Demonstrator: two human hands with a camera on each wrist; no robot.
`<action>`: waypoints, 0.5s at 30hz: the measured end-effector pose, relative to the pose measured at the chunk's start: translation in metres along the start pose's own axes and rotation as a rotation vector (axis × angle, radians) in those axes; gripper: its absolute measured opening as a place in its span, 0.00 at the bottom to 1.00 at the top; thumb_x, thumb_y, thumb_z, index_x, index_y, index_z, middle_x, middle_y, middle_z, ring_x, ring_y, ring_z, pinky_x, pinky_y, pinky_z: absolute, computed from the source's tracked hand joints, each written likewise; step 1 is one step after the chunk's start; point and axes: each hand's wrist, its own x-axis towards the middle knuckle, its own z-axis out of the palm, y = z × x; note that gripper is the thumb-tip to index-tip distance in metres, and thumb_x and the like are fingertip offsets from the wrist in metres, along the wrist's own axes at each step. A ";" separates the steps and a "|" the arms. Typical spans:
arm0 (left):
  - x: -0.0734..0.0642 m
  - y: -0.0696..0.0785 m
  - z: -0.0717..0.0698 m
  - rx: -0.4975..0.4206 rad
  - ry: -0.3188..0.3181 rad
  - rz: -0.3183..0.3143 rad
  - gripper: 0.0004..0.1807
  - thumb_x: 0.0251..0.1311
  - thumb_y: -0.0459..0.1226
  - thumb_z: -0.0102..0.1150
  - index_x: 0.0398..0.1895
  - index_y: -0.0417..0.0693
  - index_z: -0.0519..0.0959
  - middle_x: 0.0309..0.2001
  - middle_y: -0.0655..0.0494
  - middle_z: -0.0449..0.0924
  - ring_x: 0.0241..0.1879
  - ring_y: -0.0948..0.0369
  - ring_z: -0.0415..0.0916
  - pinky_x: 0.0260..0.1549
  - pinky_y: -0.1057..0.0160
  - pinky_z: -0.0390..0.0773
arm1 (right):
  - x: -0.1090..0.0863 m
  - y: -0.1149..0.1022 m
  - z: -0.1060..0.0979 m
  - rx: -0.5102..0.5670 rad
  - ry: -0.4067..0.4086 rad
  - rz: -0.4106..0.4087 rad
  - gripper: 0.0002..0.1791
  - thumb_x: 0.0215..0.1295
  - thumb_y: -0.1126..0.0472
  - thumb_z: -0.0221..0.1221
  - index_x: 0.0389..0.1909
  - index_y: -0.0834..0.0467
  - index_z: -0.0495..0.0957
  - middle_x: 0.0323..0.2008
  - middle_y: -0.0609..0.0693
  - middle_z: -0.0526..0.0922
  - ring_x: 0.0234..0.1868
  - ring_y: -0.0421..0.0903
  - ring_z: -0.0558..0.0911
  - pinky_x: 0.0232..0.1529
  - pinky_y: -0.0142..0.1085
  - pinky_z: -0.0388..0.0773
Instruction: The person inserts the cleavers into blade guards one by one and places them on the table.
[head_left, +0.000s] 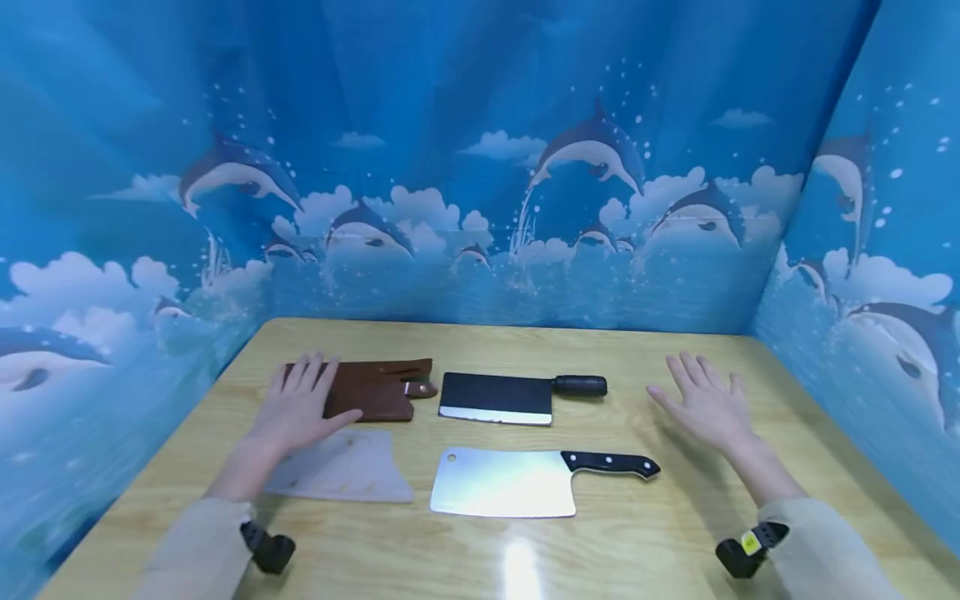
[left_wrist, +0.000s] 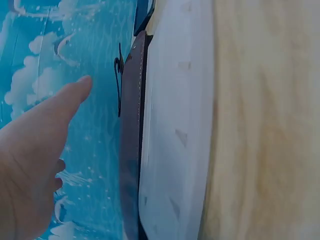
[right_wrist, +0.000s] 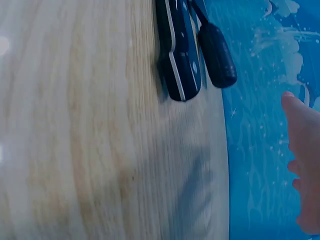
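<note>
My left hand [head_left: 298, 408] is spread above the brown leather sheath [head_left: 371, 390] and the translucent white blade cover [head_left: 348, 467], hiding part of each. In the left wrist view the thumb points toward the sheath [left_wrist: 132, 125], apart from it, with the white cover [left_wrist: 177, 125] alongside. Over the table's right side, my right hand [head_left: 708, 404] is held with fingers spread and nothing in it; its shadow falls on the wood. Between the hands lie two cleavers: a dark-bladed one [head_left: 495, 396] with a round black handle, and below it a silver one [head_left: 502, 483] with a riveted black handle.
The wooden table [head_left: 615, 550] carries all these things. A blue curtain [head_left: 450, 167] printed with dolphins and clouds stands along its back and both sides. Each wrist wears a small black camera on a strap.
</note>
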 end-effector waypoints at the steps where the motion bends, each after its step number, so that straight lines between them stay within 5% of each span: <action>1: -0.003 0.000 -0.002 0.005 -0.005 0.007 0.54 0.54 0.65 0.48 0.70 0.34 0.48 0.69 0.30 0.43 0.67 0.36 0.37 0.61 0.37 0.36 | 0.000 -0.003 -0.002 0.001 0.001 -0.013 0.46 0.66 0.33 0.36 0.70 0.66 0.49 0.68 0.69 0.47 0.67 0.67 0.44 0.58 0.67 0.29; 9: -0.027 0.008 -0.009 0.014 -0.020 0.124 0.52 0.49 0.65 0.56 0.67 0.36 0.59 0.64 0.36 0.60 0.63 0.37 0.52 0.58 0.35 0.48 | -0.009 -0.019 -0.009 0.043 0.053 -0.109 0.39 0.67 0.41 0.47 0.65 0.68 0.59 0.61 0.71 0.61 0.60 0.70 0.60 0.57 0.64 0.53; 15: -0.038 0.015 -0.003 -0.071 -0.033 0.282 0.49 0.40 0.62 0.65 0.60 0.35 0.69 0.57 0.38 0.70 0.57 0.39 0.63 0.54 0.36 0.58 | -0.022 -0.027 -0.004 0.207 -0.001 -0.245 0.34 0.63 0.48 0.57 0.62 0.67 0.65 0.54 0.67 0.72 0.52 0.64 0.72 0.50 0.58 0.68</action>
